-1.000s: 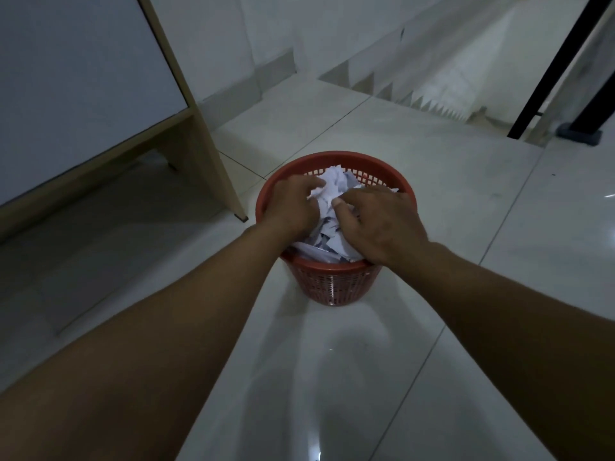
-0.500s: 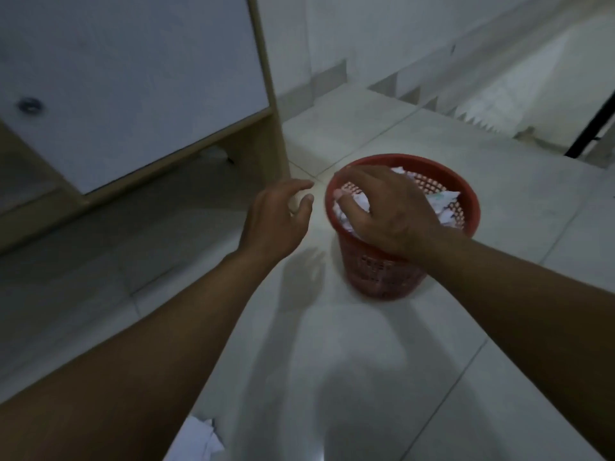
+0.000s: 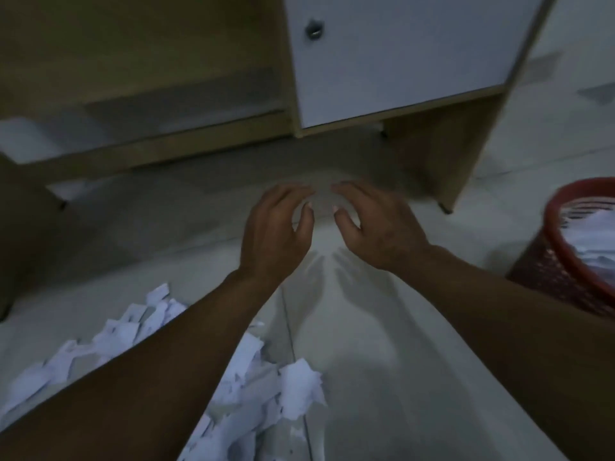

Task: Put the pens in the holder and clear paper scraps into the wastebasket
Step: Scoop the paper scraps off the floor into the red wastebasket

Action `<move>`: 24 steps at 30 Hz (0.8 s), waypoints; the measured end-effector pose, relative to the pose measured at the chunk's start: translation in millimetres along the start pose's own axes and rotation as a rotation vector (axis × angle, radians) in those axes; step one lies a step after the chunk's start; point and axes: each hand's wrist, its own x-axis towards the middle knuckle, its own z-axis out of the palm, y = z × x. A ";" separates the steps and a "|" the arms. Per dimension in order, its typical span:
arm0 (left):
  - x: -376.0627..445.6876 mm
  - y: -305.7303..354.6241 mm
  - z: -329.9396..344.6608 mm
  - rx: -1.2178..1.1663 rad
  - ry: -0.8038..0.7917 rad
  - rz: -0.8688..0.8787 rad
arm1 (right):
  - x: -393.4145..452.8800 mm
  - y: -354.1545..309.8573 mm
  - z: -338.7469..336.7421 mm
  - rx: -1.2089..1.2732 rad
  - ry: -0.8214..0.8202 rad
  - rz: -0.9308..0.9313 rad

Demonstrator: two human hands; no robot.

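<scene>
Hands empty: left hand (image 3: pixel 276 234) and right hand (image 3: pixel 376 227) side by side over bare floor (image 3: pixel 366 344), fingers loosely spread, gripping nothing. Paper scraps (image 3: pixel 259 387) heaped at 7 o'clock, under the left forearm. Wastebasket (image 3: pixel 562 261) at 3 o'clock, well apart from the heap, already holding paper. No pens or holder in view. Risk: loose scraps spilling mid-carry, or overfull basket shedding. Dim light, easy to miss small bits near desk (image 3: pixel 399 78).
</scene>
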 end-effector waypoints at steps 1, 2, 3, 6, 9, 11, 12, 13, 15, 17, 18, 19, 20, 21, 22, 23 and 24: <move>-6.8 -12.3 -5.6 0.021 0.023 -0.022 | 2.9 -6.2 16.6 0.026 -0.025 -0.039; -15.6 -25.8 -11.8 0.044 0.044 -0.047 | 5.4 -13.7 33.4 0.048 -0.057 -0.068; -22.4 -36.6 -16.3 0.064 0.052 -0.077 | 8.6 -19.5 46.0 0.062 -0.082 -0.094; -56.0 -62.0 -33.9 0.141 0.040 -0.205 | 11.0 -42.1 81.8 0.113 -0.200 -0.144; -92.6 -80.3 -54.8 0.221 0.018 -0.340 | 14.0 -68.0 112.2 0.184 -0.313 -0.184; -114.7 -86.6 -66.0 0.241 0.005 -0.419 | 10.5 -80.4 126.7 0.192 -0.394 -0.202; -125.1 -90.4 -70.2 0.249 0.000 -0.459 | 8.2 -85.4 134.7 0.191 -0.430 -0.217; -138.1 -93.5 -74.1 0.260 0.000 -0.509 | 4.4 -91.5 144.1 0.183 -0.470 -0.242; -161.7 -96.0 -78.2 0.273 -0.003 -0.582 | -4.9 -98.8 158.6 0.156 -0.563 -0.268; -186.6 -97.6 -78.4 0.283 -0.003 -0.628 | -15.6 -102.1 171.3 0.127 -0.685 -0.281; -197.7 -98.0 -76.5 0.286 -0.019 -0.656 | -20.9 -101.2 176.3 0.111 -0.747 -0.279; -211.6 -97.9 -74.6 0.291 -0.026 -0.684 | -27.2 -101.1 181.3 0.089 -0.799 -0.292; -222.1 -97.9 -71.6 0.299 -0.033 -0.705 | -31.7 -98.8 184.7 0.072 -0.832 -0.304; -235.2 -97.3 -67.9 0.305 -0.038 -0.723 | -38.1 -97.0 188.6 0.056 -0.861 -0.323; -245.4 -95.7 -64.2 0.308 -0.045 -0.736 | -43.9 -93.9 191.5 0.040 -0.889 -0.330; -255.4 -93.1 -60.4 0.314 -0.056 -0.743 | -50.5 -91.0 193.0 0.017 -0.926 -0.330; -264.9 -89.4 -56.9 0.321 -0.071 -0.755 | -58.3 -87.6 194.8 -0.007 -0.965 -0.323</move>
